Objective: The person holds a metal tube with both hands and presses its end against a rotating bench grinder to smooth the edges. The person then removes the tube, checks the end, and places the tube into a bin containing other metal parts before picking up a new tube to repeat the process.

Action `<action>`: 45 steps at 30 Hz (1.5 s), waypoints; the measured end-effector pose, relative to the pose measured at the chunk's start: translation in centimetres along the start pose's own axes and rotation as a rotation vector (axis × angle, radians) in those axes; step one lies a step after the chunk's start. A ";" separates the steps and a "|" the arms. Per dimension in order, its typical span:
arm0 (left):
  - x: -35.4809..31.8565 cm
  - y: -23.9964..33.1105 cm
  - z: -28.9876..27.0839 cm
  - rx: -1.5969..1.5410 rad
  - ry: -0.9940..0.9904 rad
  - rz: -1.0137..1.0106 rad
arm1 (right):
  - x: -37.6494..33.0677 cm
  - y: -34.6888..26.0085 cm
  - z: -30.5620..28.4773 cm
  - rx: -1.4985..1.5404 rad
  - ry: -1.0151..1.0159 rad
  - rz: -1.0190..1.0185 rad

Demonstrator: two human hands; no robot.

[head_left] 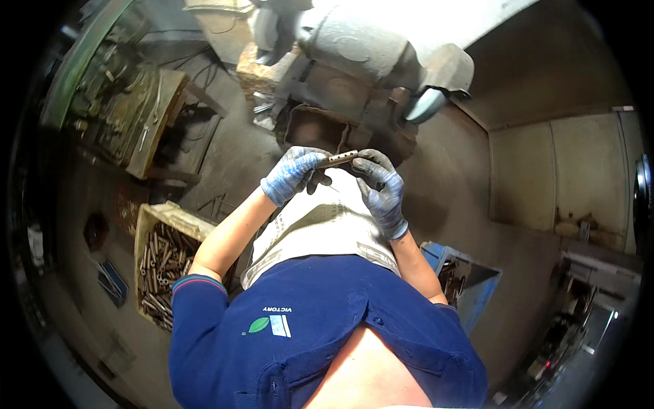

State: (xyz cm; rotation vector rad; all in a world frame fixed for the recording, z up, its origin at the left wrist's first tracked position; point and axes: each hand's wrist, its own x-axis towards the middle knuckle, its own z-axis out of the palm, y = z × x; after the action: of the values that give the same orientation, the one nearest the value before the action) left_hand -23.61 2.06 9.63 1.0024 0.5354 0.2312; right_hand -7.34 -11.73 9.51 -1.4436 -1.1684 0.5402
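Observation:
Between my two gloved hands is a short metal tube point(338, 159) with a row of dark holes along its side, tilted slightly up to the right. My left hand point(300, 173) grips its left end with the fingers curled around it. At the other end, the fingertips of my right hand point(383, 185) close on the tube, the thumb held lower and apart. Both gloves are blue-grey with dark, dirty fingers. Just beyond the hands stands a bench grinder point(354, 48) with a wheel point(427, 105) at its right side. A pale apron point(320, 218) covers my lap.
On my left, a cream bin point(145, 232) holds many metal tubes point(163, 259). A blue bin point(481, 293) with some metal parts stands at my right. Farther left is a machine with a metal bench point(153, 126). Pale cabinet panels point(524, 177) line the right side.

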 end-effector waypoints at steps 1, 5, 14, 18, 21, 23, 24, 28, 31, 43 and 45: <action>0.7 0.1 0.4 -0.038 0.004 -0.048 | -0.1 -0.5 0.0 0.188 0.046 0.093; 3.9 0.3 1.1 -0.114 -0.202 -0.116 | -0.5 0.2 -1.7 0.024 0.130 -0.010; 9.7 1.1 0.1 0.127 -0.169 0.015 | -0.4 -0.4 -3.9 -0.163 0.464 -0.012; 10.1 0.6 2.4 0.233 -0.205 0.136 | -0.6 0.1 -4.1 -0.208 0.545 0.027; 11.6 -0.5 3.5 0.161 -0.178 0.149 | -0.3 0.6 -4.1 -0.220 0.586 0.041; 12.4 -1.0 4.0 0.136 -0.161 0.167 | 0.0 1.3 -4.4 -0.228 0.613 0.049; 13.0 -1.4 4.1 0.118 -0.167 0.183 | 0.0 2.0 -4.6 -0.218 0.623 0.055; 14.6 -1.4 4.7 0.088 -0.113 0.102 | 0.5 3.7 -4.9 -0.135 0.662 0.075; 16.4 -2.0 5.4 0.046 -0.058 0.141 | 1.3 5.4 -5.4 0.155 0.688 0.099; 20.6 -6.3 7.7 -0.124 0.112 0.055 | 1.1 11.5 -9.8 0.082 0.591 0.238; 21.3 -7.2 8.4 -0.214 0.139 0.048 | 1.3 11.9 -10.5 0.067 0.634 0.258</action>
State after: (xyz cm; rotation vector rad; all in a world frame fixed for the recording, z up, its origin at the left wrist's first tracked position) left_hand -1.54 1.04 0.31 0.7954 0.6005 0.3949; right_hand 6.20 -13.86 1.42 -1.5585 -0.4640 0.2546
